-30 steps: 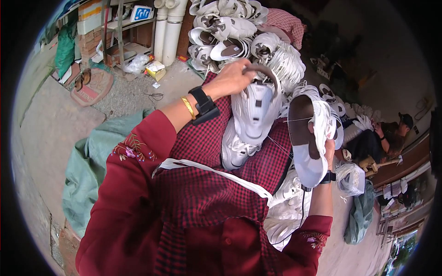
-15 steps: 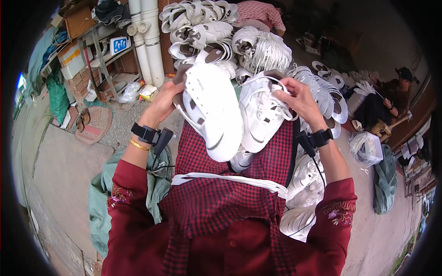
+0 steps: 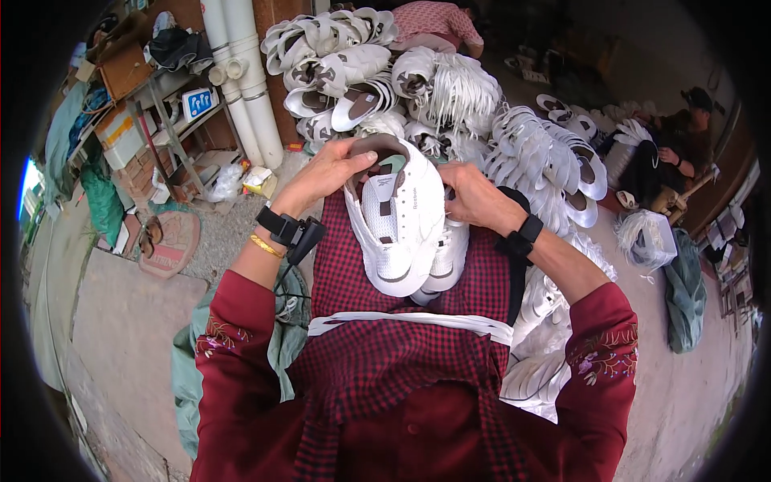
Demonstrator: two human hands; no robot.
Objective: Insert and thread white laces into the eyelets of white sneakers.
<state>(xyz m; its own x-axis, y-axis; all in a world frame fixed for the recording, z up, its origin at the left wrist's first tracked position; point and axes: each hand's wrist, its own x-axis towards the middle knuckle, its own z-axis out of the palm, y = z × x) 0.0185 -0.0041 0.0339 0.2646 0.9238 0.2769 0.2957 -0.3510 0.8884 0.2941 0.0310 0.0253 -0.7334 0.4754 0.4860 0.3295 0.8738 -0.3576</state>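
My left hand [image 3: 333, 170] is closed on the heel collar of a white sneaker upper [image 3: 401, 233], its thumb inside the brown-lined opening. This upper tilts with its toe toward me, its row of eyelets unlaced. Behind it and to the right, a second white sneaker upper [image 3: 451, 255] is mostly hidden. My right hand [image 3: 480, 197] is closed on the back of that second upper, with some fingers out of sight. Both uppers are over my lap, on a red and black checked apron [image 3: 337, 257]. A greyish tip shows below their toes; I cannot tell what it belongs to.
Bundles of white shoe uppers [image 3: 353, 68] are piled ahead, and more uppers [image 3: 538, 361] lie by my right side. A green sack [image 3: 189, 386] is at my left. White pipes [image 3: 245, 80] and a shelf stand far left. Two other people sit or bend farther off.
The two uppers have come together, the left one now overlapping the right. The left upper has turned to show its opening. My right hand has moved left and lower.
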